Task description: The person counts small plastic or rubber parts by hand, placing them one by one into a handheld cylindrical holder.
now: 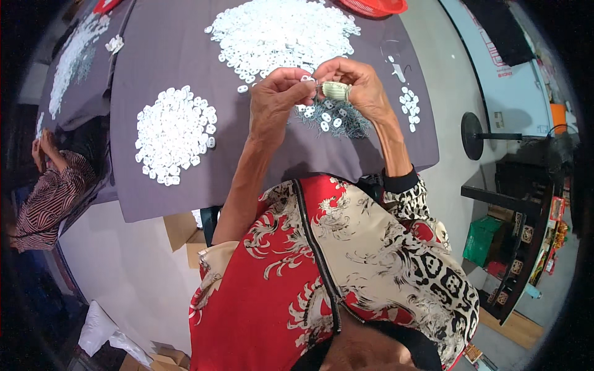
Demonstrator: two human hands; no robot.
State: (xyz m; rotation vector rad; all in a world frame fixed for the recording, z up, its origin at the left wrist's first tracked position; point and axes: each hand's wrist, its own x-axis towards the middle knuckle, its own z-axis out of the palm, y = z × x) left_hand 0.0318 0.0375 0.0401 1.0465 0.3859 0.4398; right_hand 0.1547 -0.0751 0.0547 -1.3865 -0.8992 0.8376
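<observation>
My left hand (276, 102) pinches a small white oval piece (307, 78) with holes in it, held above the table. Close beside it, my right hand (362, 89) is closed with its fingertips against something thin that I cannot make out. A pale green ribbed thing (336, 91) shows at the right fingers; whether it is worn or held, I cannot tell. Under the hands lies a tangled heap of thin grey-green pieces (352, 123), with several white oval pieces on it. Just beyond the hands spreads a big pile of white pieces (278, 34).
Left on the grey tablecloth (185, 55) is another white pile (173, 133). A few white pieces (409, 108) and a clear plastic item (399, 73) lie at the right edge. A red basket (374, 6) stands at the back. Far left, another person's hands (46, 150) work at a table.
</observation>
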